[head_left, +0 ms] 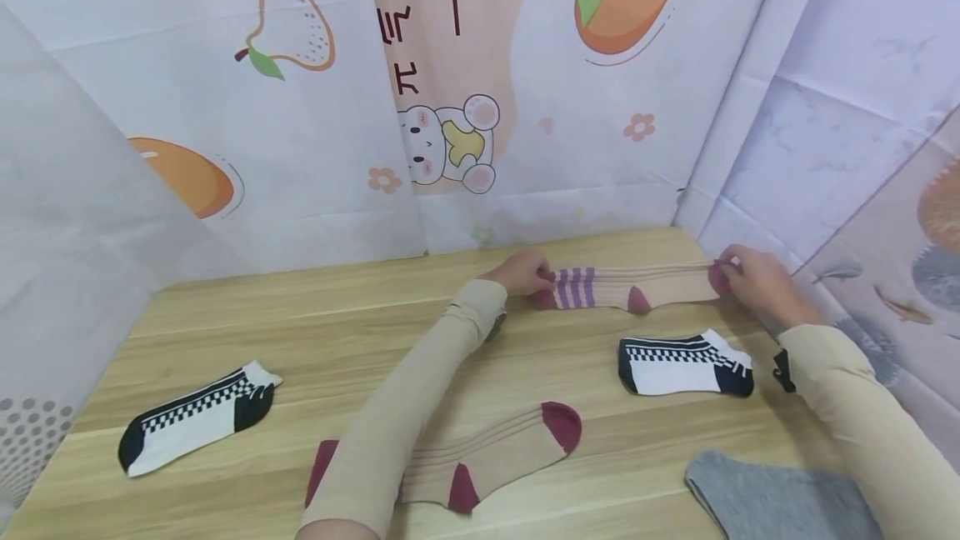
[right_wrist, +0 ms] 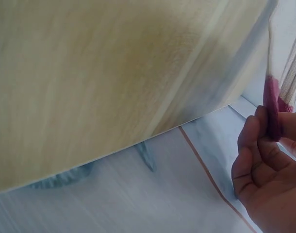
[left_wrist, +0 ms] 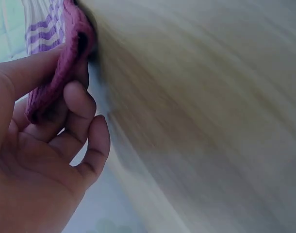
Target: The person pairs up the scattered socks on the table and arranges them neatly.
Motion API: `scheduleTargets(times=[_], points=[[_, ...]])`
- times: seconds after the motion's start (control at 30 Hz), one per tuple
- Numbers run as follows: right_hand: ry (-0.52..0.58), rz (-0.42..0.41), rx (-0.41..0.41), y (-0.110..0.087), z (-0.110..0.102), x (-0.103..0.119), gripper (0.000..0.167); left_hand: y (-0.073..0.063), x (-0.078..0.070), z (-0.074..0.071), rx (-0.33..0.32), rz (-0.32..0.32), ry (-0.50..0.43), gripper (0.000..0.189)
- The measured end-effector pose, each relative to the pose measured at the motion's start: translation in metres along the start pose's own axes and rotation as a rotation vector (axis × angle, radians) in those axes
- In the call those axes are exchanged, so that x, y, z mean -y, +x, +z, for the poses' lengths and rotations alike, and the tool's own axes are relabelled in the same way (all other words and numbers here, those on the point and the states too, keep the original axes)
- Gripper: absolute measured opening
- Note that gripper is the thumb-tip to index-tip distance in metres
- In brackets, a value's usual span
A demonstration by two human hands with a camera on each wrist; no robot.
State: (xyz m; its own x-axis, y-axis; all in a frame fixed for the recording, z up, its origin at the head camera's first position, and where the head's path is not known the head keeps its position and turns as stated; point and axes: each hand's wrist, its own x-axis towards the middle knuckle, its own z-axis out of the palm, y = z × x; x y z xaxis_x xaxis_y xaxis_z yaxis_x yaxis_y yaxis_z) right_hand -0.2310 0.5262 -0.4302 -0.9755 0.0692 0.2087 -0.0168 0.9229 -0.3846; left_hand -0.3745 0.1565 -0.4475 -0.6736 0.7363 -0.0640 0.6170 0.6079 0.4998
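A beige sock [head_left: 611,288] with purple stripes and maroon cuff, heel and toe is stretched sideways near the back of the table. My left hand [head_left: 519,273] pinches its maroon cuff [left_wrist: 70,63] between thumb and fingers. At the other end, my right hand [head_left: 765,286] pinches the maroon toe [right_wrist: 272,104]. A matching beige sock [head_left: 506,457] lies nearer to me, its cuff end partly hidden under my left forearm. Just in front of the stretched sock lies a black-and-white checkered ankle sock [head_left: 671,369].
Another checkered ankle sock [head_left: 195,419] lies on the wooden table [head_left: 247,315] at the left. A grey sock [head_left: 787,498] is at the front right, partly covered by my right sleeve [head_left: 877,432]. Printed curtains [head_left: 315,165] hang behind the table and on its right.
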Motion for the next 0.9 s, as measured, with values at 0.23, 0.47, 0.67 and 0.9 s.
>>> scheduleTargets(times=[0.23, 0.47, 0.67, 0.9], points=[[0.021, 0.018, 0.031, -0.005, 0.001, 0.001, 0.015, -0.011, 0.012, -0.011, 0.02, 0.014, -0.015, 0.027], [0.04, -0.009, 0.033, -0.007, 0.003, 0.004, 0.014, -0.025, 0.013, -0.028, 0.024, 0.026, 0.029, 0.027], [0.046, -0.028, 0.028, -0.003, 0.006, 0.007, 0.013, -0.033, 0.022, -0.041, 0.041, 0.041, 0.006, 0.019], [0.039, -0.052, 0.023, 0.001, 0.005, 0.016, 0.013, -0.045, 0.027, -0.054, 0.055, 0.022, -0.05, 0.015]])
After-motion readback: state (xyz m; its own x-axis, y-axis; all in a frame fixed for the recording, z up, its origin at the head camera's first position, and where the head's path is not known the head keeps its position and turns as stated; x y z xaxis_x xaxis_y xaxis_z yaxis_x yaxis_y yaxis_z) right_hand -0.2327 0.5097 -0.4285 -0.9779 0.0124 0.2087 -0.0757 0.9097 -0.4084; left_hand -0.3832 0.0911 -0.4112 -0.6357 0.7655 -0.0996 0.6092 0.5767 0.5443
